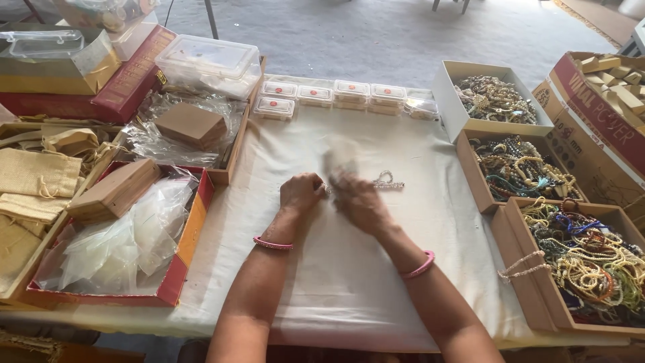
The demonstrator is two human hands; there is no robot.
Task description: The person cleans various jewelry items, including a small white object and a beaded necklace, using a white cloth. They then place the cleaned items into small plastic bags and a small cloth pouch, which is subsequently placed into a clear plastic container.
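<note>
Pinching blurred clear pouch (340, 160), both hands (300, 193) (359, 202); red-dotted clear boxes (316, 94) behind.

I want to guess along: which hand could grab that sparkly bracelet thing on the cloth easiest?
Probably the right hand. The silvery jewellery piece lies just beside its blurred fingers on the white cloth, while the left hand sits farther over, on the other side.

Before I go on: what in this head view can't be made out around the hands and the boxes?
- What the left hand and right hand hold: motion blur smears a pale clear thing between them.
- Silver chain: its near end is hidden behind the right hand.
- Small clear boxes: contents too small to tell.
- Bead box: cut off by the right edge.
</note>
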